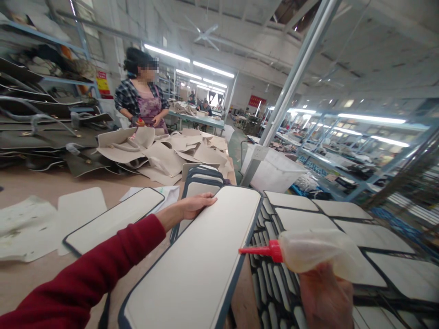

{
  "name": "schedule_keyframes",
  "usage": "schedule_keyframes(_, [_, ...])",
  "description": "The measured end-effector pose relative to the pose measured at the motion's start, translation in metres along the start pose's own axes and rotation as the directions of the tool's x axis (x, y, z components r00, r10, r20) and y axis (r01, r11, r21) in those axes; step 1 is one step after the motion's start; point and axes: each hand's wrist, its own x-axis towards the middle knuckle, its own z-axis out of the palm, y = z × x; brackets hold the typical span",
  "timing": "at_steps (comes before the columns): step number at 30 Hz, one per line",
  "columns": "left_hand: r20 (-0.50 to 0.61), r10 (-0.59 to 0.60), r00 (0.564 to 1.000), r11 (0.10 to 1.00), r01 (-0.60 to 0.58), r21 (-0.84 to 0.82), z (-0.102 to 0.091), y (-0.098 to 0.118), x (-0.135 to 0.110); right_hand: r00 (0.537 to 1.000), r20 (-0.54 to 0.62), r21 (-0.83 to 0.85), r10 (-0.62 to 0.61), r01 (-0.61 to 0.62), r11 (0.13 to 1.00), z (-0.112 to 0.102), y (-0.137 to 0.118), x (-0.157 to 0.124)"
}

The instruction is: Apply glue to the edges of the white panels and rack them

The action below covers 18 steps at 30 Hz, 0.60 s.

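My left hand point(197, 205) grips the upper left edge of a long white panel point(202, 260) with rounded corners and a dark blue border. The panel is tilted toward me, its near end cut off by the frame. In my right hand point(325, 292) is a squeeze glue bottle point(318, 251), translucent with a red nozzle. The nozzle tip points left and lies at the panel's right edge; whether it touches cannot be made out. Behind my left hand stands a stack of similar dark-edged panels point(202, 176). Another such panel point(116, 219) lies flat on the table to the left.
Rows of white dark-edged panels point(370, 233) are laid out at the right. Beige cut pieces point(164, 153) are heaped at the table's far side, dark pieces point(34, 137) at the left. A slanted metal post point(291, 82) rises beyond the table. A co-worker point(144, 96) stands across it.
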Motion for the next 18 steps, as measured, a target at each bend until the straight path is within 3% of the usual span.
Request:
schedule_keyframes(6, [0.043,0.012,0.999,0.999,-0.014,0.047,-0.003,0.004,0.012,0.995,0.089,-0.009,-0.046,0.047,0.999,-0.003,-0.001,0.000])
schedule_keyframes(13, [0.113,0.039,0.993,0.997,-0.046,0.056,-0.003,0.012,0.025,0.994,0.104,-0.019,-0.027,0.030,0.999,-0.002,-0.007,-0.004])
schedule_keyframes(18, [0.061,0.023,0.998,0.997,-0.027,0.072,0.002,0.017,0.031,0.993,0.115,-0.042,-0.022,0.027,0.999,-0.010,-0.007,-0.007])
